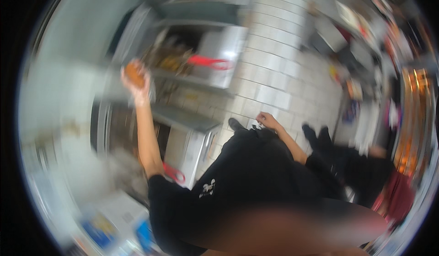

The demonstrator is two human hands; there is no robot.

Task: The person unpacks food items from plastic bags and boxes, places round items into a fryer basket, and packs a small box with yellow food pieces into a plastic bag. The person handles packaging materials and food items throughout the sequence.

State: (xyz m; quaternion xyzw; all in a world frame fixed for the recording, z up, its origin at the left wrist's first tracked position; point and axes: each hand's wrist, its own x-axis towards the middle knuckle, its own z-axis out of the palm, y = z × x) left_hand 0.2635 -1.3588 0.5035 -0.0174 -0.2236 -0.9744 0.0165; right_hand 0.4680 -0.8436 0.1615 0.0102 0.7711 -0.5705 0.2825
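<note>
My left hand [137,79], in a thin clear plastic glove, is raised at the left and holds an orange-brown piece of food [134,74], perhaps fried; blur hides its exact kind. Just right of it stands a steel appliance like a fryer, where a red handle [211,62] lies beside yellowish food [169,63]. My right hand [267,120] hangs low in front of my black shirt, over the tiled floor, its fingers curled and nothing visible in them.
A second steel unit [185,153] with a red handle [174,173] is beside my left arm. White boxes [120,211] are at lower left. Close on my right stands another person in dark clothes [356,163], near a counter and a glowing orange-lit rack [413,118].
</note>
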